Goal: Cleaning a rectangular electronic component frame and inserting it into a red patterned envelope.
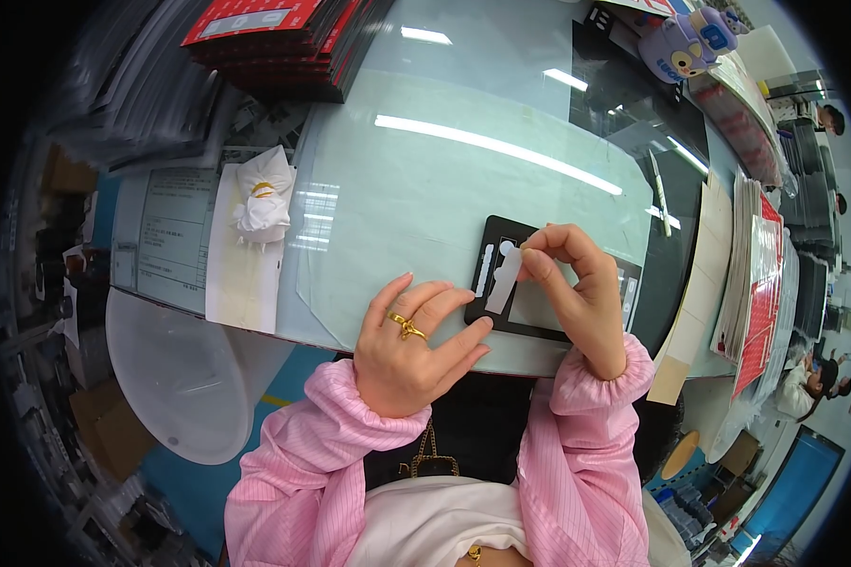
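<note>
Pinching in a narrow grip, thumb to forefinger of the right hand [581, 295], the far end of a thin flat white strip [503, 288], set over a black, flat, frame-like panel [525, 327] by the near edge of the pale glossy worktop [397, 189], right of its middle. Move the strip slowly, at a low, even angle, to spare it a crease or tear. With the left hand [416, 345] loosely spread and holding nothing, fingertips at the panel's left end, contact hard to tell; best press down there as a brace against sliding. Judge alignment by the narrow white bar [484, 270] beside the strip. Steer sleeves clear of the slim white pen [659, 194] toward the right edge and the crumpled white bundle [263, 198] at the left edge.
</note>
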{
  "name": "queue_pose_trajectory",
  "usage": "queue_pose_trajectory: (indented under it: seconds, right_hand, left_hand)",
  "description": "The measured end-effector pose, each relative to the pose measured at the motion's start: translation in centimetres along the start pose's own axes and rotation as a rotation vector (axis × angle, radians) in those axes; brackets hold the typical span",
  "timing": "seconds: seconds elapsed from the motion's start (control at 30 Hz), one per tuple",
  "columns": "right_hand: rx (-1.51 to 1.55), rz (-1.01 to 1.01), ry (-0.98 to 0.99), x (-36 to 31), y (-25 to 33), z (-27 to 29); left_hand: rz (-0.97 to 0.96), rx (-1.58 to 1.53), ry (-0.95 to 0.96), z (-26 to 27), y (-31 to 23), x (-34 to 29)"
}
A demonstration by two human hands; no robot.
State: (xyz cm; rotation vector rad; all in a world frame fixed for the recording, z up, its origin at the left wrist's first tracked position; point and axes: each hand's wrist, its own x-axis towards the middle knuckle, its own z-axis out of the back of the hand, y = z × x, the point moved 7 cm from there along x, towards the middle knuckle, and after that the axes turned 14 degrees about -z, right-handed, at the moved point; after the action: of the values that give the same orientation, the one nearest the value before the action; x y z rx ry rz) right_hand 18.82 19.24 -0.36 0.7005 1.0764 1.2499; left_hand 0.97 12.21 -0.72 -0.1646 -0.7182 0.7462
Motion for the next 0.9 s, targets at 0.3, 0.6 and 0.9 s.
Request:
queue_pose_trajectory:
  seconds: [0.3,0.6,0.9]
  right_hand:
    - [-0.031,0.001,-0.033,0.03,-0.01,-0.05]
    - [-0.073,0.031,-0.047,0.1,0.08,0.01]
    - [-0.087,0.037,-0.058,0.15,0.1,-0.08]
  left_hand:
    - [-0.001,0.003,0.002,0.08,0.02,-0.01]
    - [0.003,0.008,0.023,-0.05,0.05,0.01]
    - [0.009,0.004,0.035,-0.04,0.03,0.2]
